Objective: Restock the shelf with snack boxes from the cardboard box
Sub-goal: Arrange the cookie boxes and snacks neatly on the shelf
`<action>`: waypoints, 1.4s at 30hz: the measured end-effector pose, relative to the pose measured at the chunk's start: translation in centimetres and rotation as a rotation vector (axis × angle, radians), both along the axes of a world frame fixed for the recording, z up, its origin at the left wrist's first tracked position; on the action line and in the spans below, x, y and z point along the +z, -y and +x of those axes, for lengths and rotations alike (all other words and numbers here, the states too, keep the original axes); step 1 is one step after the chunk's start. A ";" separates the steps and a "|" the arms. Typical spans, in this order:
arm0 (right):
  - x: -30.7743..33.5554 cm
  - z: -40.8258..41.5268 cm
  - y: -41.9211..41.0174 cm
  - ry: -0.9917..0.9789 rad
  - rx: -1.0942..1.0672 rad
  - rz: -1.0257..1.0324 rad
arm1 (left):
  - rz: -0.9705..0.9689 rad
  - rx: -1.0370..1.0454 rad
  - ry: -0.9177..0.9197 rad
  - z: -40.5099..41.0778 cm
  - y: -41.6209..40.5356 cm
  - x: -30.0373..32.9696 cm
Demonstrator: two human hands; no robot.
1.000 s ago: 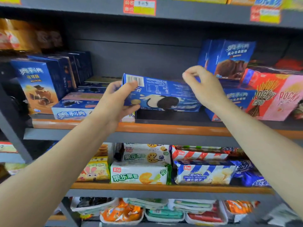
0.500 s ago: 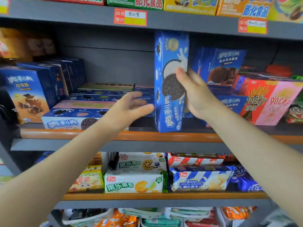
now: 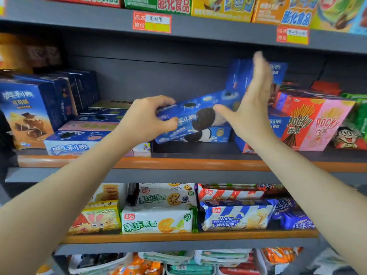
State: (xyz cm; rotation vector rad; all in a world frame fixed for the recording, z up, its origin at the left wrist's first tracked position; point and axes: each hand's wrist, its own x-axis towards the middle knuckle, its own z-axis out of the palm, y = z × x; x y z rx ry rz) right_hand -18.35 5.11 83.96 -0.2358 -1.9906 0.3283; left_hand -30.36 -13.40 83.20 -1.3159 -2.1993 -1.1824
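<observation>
Head view, middle shelf (image 3: 178, 163): flat stack of blue boxes (image 3: 79, 139) at left, upright blue boxes (image 3: 238, 76) and Pocky boxes (image 3: 317, 124) at right, open gap between. Blue cookie box (image 3: 198, 124) in that gap, long axis sideways, right end tilted upward toward the upright boxes. Left hand (image 3: 147, 120) pinching its left end, thumb below, fingers on top. Right hand (image 3: 252, 108) open, palm flat, fingers up, thumb resting on box front.
</observation>
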 end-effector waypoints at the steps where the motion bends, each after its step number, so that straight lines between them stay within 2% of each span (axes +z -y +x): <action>1: 0.0 0.0 0.0 0.111 0.021 0.131 | -0.050 -0.003 -0.078 -0.3 0.1 0.4; 2: -0.1 -0.1 0.1 0.255 0.090 0.192 | -0.108 -0.017 -0.140 -0.5 0.2 0.6; 4: -0.8 -0.7 0.4 0.556 0.242 0.173 | -0.193 -0.070 -0.191 -0.7 0.2 0.5; 6: -1.7 -1.2 0.4 0.712 0.292 0.162 | -0.222 -0.138 -0.136 -0.7 0.3 0.1; 8: -2.1 -1.7 0.4 0.730 0.246 0.195 | -0.237 -0.152 -0.037 -1.0 0.7 -0.4; 10: -2.5 -2.3 0.0 0.721 0.127 0.256 | -0.296 -0.058 -0.005 -1.9 1.5 -1.1; 12: -3.0 -3.0 -0.6 0.736 0.040 0.294 | -0.464 0.104 -0.029 -2.9 2.7 -1.8; 15: -4.1 -3.9 -1.0 0.808 0.029 0.294 | -0.737 0.295 -0.059 -4.0 4.4 -3.4; 17: -4.7 -4.8 -1.1 0.848 0.023 0.276 | -0.827 0.362 -0.105 -4.6 4.8 -4.3; 21: -5.4 -6.3 -1.3 0.864 0.036 0.184 | -0.791 0.340 -0.141 -5.4 4.8 -5.0; 24: -4.7 -6.8 -2.2 0.986 0.066 0.128 | -0.757 0.314 -0.157 -5.9 5.1 -5.1; 28: -4.4 -7.4 -2.7 1.115 0.084 0.200 | -0.728 0.306 -0.196 -6.0 5.1 -5.3; 34: -5.0 -7.8 -1.9 1.011 0.060 0.297 | -0.687 0.313 -0.224 -5.9 5.1 -5.3; 38: -5.8 -6.9 -1.8 0.882 -0.127 0.491 | -0.658 0.347 -0.225 -5.5 4.6 -5.3; 40: -5.5 -6.1 -2.4 0.896 -0.189 0.404 | -0.642 0.346 -0.217 -5.3 4.2 -5.1; 42: -4.9 -4.9 -3.9 0.866 -0.192 0.135 | -0.637 0.317 -0.218 -4.9 3.6 -4.8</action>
